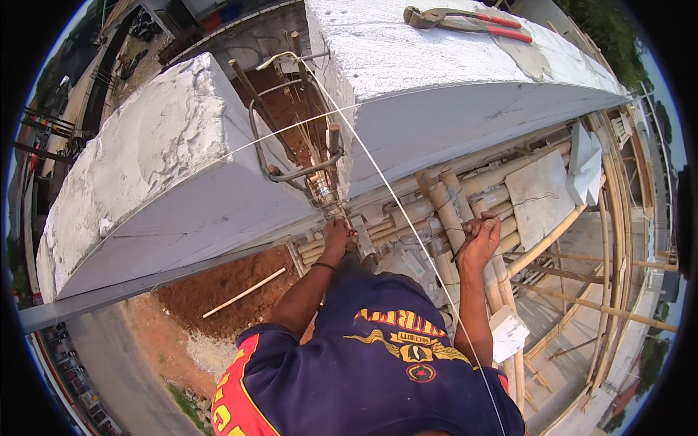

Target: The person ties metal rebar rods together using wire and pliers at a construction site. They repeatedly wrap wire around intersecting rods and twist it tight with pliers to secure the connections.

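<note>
My left hand (339,233) is at the foot of the gap between two white block walls, its fingers closed by the base of the rebar cage (275,173); what they touch is too small to tell. To the right, my right hand (480,235) is raised over bamboo poles with its fingers closed on a thin dark wire (459,252). The cage has upright steel bars and bent stirrups. A white string (390,188) is tied near its top and runs down past my chest. Red-handled end-cutting nippers (466,23) lie on top of the right wall (392,60).
The left block wall (158,131) borders the cage. Bamboo scaffolding (545,245) with a pale board (540,199) and white block pieces (586,166) stands at the right. Red soil (234,289) lies far below at the left. A second string crosses the gap along the wall edges.
</note>
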### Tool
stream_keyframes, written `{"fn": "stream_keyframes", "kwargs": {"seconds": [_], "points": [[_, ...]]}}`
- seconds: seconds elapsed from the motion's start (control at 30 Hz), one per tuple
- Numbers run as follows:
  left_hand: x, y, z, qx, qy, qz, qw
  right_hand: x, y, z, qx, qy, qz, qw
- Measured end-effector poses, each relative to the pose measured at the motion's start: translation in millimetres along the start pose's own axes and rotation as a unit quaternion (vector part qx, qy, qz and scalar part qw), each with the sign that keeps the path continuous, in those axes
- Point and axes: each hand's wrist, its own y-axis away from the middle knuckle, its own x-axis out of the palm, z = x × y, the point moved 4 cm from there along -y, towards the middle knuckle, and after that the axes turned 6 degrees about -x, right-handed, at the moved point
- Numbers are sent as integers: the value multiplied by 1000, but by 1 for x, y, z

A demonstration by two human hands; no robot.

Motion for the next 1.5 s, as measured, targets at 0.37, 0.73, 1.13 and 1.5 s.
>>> {"fn": "stream_keyframes", "kwargs": {"seconds": [0.37,0.73,1.13,1.5], "points": [[-3,-117,86,-205,91,-137,965,-15,36,18,45,139,-9,989],[-15,-177,134,-245,256,-107,929,-11,42,3,80,155,5,985],[-15,-127,77,-164,271,-106,943,7,50,-15,98,238,80,963],[-1,-28,-60,-161,336,-57,926,70,88,-81,-12,325,434,840]]}}
